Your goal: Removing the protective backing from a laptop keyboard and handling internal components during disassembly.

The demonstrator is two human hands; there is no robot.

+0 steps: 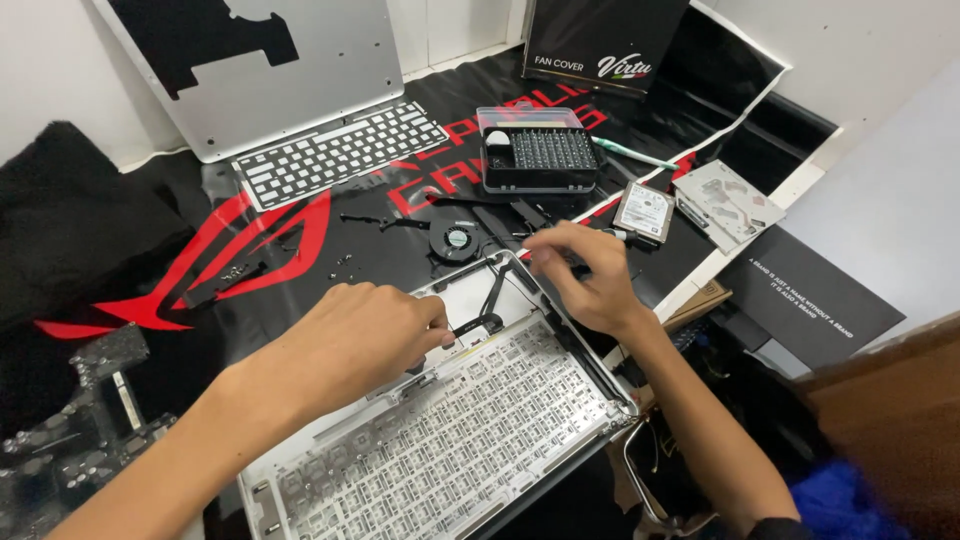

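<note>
A black desk mat point(300, 235) with red graphics covers a table against a white wall. On it lies an opened silver laptop shell point(450, 440), keyboard underside facing up. The left hand point(360, 335) curls over the shell's upper edge, fingertips pinching a small black cable part point(478, 325). The right hand point(585, 275) hovers at the shell's far corner, fingers pinched together on something too small to tell. Behind, a clear-lidded case point(540, 150) holds rows of screwdriver bits. A round fan point(455, 240) and a hard drive point(643, 212) lie nearby.
</note>
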